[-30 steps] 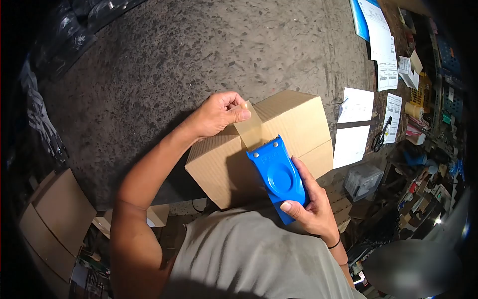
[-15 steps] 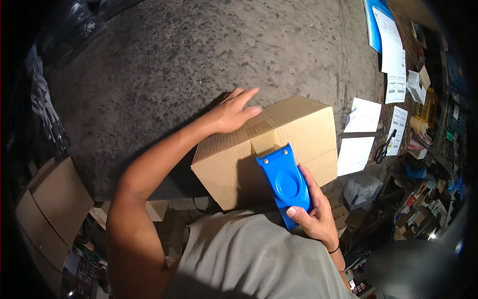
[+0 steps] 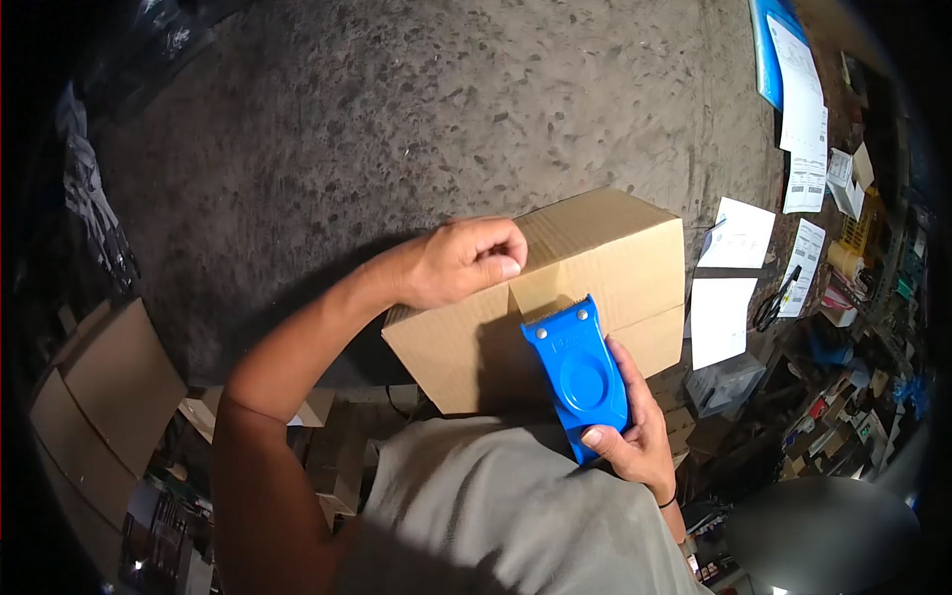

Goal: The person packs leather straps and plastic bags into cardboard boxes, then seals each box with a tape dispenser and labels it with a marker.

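A closed cardboard box (image 3: 605, 288) sits at the near edge of the dark work surface, in front of my body. A strip of clear brown tape (image 3: 543, 286) runs over its upper edge and down the side facing me. My left hand (image 3: 466, 260) rests on top of the box by this tape, fingers curled in and thumb against the forefinger. My right hand (image 3: 640, 436) grips a blue tape dispenser (image 3: 583, 382), thumb across its near end. The dispenser's toothed metal edge points up at the taped side of the box.
Printed sheets (image 3: 734, 233) lie right of the box, with black-handled scissors (image 3: 776, 297) on one. A blue folder (image 3: 769, 59) is at the upper right. A clear plastic box (image 3: 727, 382) stands lower right. Larger cardboard (image 3: 119, 377) stands at the left, near dark plastic wrapping (image 3: 94, 188).
My left hand, spread open on the box top before, has curled its fingers and come nearer the box's near edge. The dispenser in my right hand has shifted slightly right and down.
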Action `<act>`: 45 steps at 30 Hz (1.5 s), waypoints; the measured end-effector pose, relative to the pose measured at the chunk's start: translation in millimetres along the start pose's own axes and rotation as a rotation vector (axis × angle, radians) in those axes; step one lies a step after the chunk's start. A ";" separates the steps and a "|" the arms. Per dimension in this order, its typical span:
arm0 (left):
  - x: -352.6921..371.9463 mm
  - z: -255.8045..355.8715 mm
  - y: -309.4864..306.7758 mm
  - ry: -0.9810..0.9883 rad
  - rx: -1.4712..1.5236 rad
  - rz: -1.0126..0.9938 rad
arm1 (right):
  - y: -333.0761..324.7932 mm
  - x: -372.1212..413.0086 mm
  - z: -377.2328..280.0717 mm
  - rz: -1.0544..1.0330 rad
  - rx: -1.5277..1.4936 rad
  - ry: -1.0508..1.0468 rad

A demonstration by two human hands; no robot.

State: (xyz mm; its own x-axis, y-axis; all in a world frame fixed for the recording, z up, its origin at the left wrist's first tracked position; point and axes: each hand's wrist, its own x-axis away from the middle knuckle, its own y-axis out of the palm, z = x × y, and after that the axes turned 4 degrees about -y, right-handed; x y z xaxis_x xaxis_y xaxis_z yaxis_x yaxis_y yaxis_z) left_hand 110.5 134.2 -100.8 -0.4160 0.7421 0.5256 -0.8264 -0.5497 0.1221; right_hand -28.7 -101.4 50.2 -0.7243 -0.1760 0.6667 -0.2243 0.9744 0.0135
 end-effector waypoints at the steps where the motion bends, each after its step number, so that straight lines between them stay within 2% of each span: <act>1: 5.7 -2.0 -0.7 0.003 0.041 0.015 | 0.8 -0.2 -0.7 0.004 -0.022 0.000; 3: -6.7 -26.2 -12.2 -0.195 -0.046 -0.035 | 0.8 0.7 -1.9 -0.005 -0.033 0.003; 5: -0.5 -12.2 -1.8 0.068 -0.018 0.028 | -1.3 -4.7 -2.6 0.008 -0.036 0.001; 6: 7.7 10.7 -3.1 0.126 0.055 -0.030 | 0.1 -2.9 -3.5 0.015 -0.035 0.011; 7: 4.9 1.7 1.6 0.118 0.070 -0.038 | 2.2 1.0 -4.7 0.021 -0.039 0.024; 9: -12.0 -18.4 -6.7 -0.113 -0.004 0.002 | 1.6 -0.5 -2.7 0.024 -0.031 0.004; 10: -16.3 -21.9 -11.5 -0.243 -0.056 -0.043 | 1.2 1.0 -3.0 0.017 -0.035 0.015; 11: -16.1 -14.9 -10.1 -0.236 -0.061 -0.041 | -0.3 -1.3 -3.2 0.016 -0.036 0.020; 13: -10.0 8.0 1.9 0.180 0.111 -0.069 | -0.8 -3.0 -2.7 0.026 -0.030 0.029; 14: -11.5 15.3 -1.3 0.196 0.022 -0.070 | 1.4 1.4 -3.6 0.034 -0.034 0.043; 17: -40.0 -10.7 -12.3 -0.148 -0.104 -0.088 | 3.0 1.4 -1.2 0.050 -0.081 0.035; 18: -39.9 -10.4 -4.6 0.074 -0.087 -0.056 | 0.6 -0.4 0.9 0.059 -0.076 0.024; 19: -30.2 15.1 -1.9 0.091 0.023 -0.109 | -2.0 -1.3 4.4 0.047 -0.052 0.014; 21: -30.1 18.2 1.6 0.226 0.109 -0.137 | 1.0 9.3 3.0 0.034 -0.042 0.045; 23: -47.9 1.0 -8.6 -0.096 -0.063 -0.071 | -0.3 0.5 -2.7 0.008 -0.052 0.022; 24: -48.2 1.5 -9.6 -0.164 -0.117 -0.063 | -1.9 0.9 0.0 -0.009 -0.043 0.006; 25: -48.6 2.9 -8.8 -0.157 -0.126 -0.060 | -3.6 -1.8 2.3 -0.004 -0.040 -0.004; 27: -33.6 19.0 6.1 0.236 0.162 -0.154 | -4.2 3.8 6.2 -0.011 -0.033 -0.003; 29: -38.6 2.9 2.1 0.207 0.214 -0.152 | -1.5 5.0 1.9 -0.011 -0.054 -0.001; 31: -44.2 -48.4 -5.3 -0.040 -0.309 0.063 | -2.1 0.6 -0.8 0.003 -0.064 -0.018; 33: -17.6 -42.3 -2.2 0.045 -0.353 0.182 | -4.9 -1.2 1.8 -0.060 -0.027 -0.104; 35: 23.7 -29.9 -5.7 -0.005 -0.008 0.209 | -4.0 -0.5 3.9 -0.051 -0.007 -0.132; 37: 66.2 -28.0 17.8 0.149 0.135 0.777 | -4.3 -2.1 5.3 -0.085 0.086 -0.219; 39: 103.2 -17.3 67.5 0.142 -0.225 1.091 | -3.2 -2.1 9.4 -0.069 0.073 -0.259; 41: 112.6 -44.7 120.0 0.251 -0.324 1.074 | -0.4 -4.4 16.4 -0.084 -0.001 -0.329; 43: 100.9 -40.3 165.7 0.034 -0.261 1.162 | 0.5 -8.1 23.1 -0.087 -0.004 -0.407; 45: 89.9 -41.8 172.2 0.103 -0.274 1.210 | -0.7 -9.1 22.5 -0.133 -0.086 -0.415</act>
State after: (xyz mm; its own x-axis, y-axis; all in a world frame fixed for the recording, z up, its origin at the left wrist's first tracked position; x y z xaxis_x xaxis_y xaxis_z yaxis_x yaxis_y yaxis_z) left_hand -85.0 122.3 -67.7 -0.9825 -0.1514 0.1088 0.0610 -0.8122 -0.5801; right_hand -36.6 -103.7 27.3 -0.8971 -0.3246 0.2997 -0.2906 0.9445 0.1530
